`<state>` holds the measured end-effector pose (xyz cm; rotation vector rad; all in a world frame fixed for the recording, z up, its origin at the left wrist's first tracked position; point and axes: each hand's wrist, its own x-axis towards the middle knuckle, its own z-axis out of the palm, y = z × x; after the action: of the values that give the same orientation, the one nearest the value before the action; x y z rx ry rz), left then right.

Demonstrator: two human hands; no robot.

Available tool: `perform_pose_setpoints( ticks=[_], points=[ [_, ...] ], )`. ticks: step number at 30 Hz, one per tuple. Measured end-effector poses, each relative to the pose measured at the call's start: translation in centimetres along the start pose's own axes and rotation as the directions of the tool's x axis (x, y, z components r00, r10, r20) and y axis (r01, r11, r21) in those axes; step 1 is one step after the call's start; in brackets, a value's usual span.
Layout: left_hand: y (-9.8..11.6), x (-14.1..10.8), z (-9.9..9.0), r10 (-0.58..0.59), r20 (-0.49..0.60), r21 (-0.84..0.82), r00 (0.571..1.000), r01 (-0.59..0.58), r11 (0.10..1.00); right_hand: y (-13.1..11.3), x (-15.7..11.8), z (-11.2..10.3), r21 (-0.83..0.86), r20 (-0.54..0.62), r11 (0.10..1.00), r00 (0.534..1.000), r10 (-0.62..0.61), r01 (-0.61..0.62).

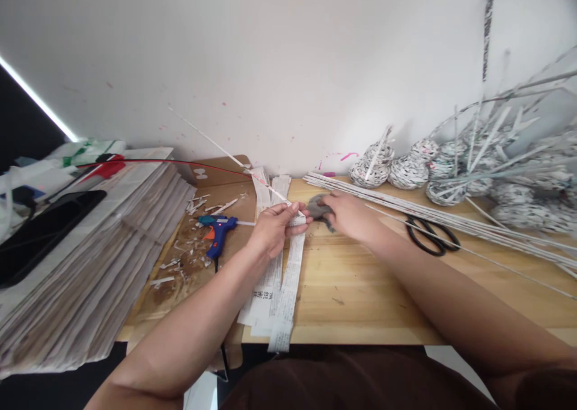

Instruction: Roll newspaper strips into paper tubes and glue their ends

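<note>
My left hand (274, 226) pinches a thin rolled newspaper tube (216, 140) near its lower end, where the paper is still flat and wide. The tube slants up and left toward the wall. My right hand (347, 213) is just to the right, with its fingers closed on a crumpled grey cloth (318, 208) on the table; its fingertips are partly hidden. Beneath my left hand lie long cut newspaper strips (288, 290), some reaching past the table's front edge.
A blue glue gun (220, 232) lies on stained cardboard (180, 302) with paper scraps. Left stands a tall newspaper stack (112, 266) with a black phone-like object (54, 235). To the right are finished paper tubes (406, 202), black-handled scissors (433, 237) and several woven paper shapes (408, 172).
</note>
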<state>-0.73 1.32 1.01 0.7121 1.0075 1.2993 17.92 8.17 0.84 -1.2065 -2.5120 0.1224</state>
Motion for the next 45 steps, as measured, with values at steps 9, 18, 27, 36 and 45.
perform_pose_setpoints(
  ticks=[9,18,27,36,45],
  points=[
    [-0.5,-0.9,0.7,-0.122,0.115,0.139,0.986,0.105,0.985,0.9,0.6,0.5,-0.113,0.032,0.988,0.994,0.105,-0.101],
    [-1.1,-1.3,0.8,-0.187,0.21,0.234,0.96,0.137,0.963,0.4,0.6,0.1,0.304,-0.248,0.951,0.959,0.136,-0.056],
    [-1.9,-1.6,0.8,-0.231,0.282,0.37,0.931,0.116,0.922,-1.6,0.2,-1.2,0.923,0.331,0.256,0.932,-0.148,-0.287],
    [-1.6,-2.0,1.2,-0.273,0.28,0.383,0.92,0.154,0.911,-1.4,0.4,-0.5,0.941,0.328,0.1,0.943,-0.049,-0.322],
    [-1.4,-1.9,1.1,-0.329,0.303,0.417,0.894,0.186,0.89,-0.8,0.5,-0.1,0.929,0.369,0.059,0.928,-0.051,-0.366]
  ],
)
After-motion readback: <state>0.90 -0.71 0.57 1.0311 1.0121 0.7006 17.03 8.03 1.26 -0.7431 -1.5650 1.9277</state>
